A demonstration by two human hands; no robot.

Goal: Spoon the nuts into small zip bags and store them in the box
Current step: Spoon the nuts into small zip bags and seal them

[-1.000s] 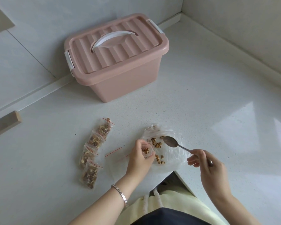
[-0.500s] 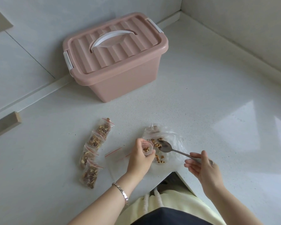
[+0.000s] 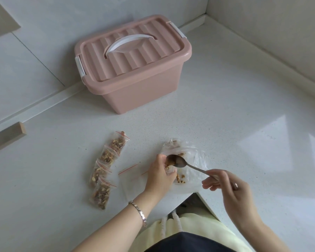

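My left hand (image 3: pixel 160 176) holds a small zip bag (image 3: pixel 168 168) upright at the near edge of the white counter. My right hand (image 3: pixel 224 184) pinches the handle of a metal spoon (image 3: pixel 179 163), and its bowl, carrying nuts, tilts over the mouth of that bag. Underneath lies a large clear plastic bag (image 3: pixel 193 160) with loose nuts (image 3: pixel 180 179) on it. Several filled small zip bags (image 3: pixel 105 168) lie in a row to the left. The pink storage box (image 3: pixel 133 64) stands at the back with its lid shut.
Empty zip bags with red seal lines (image 3: pixel 128 169) lie flat between the filled row and my left hand. A wooden block (image 3: pixel 7 137) sits at the far left edge. Walls close the counter at the back and right.
The spoon dipped into the loose nuts, picked some up and moved left to the mouth of the small bag. My left hand stayed in place holding the bag.
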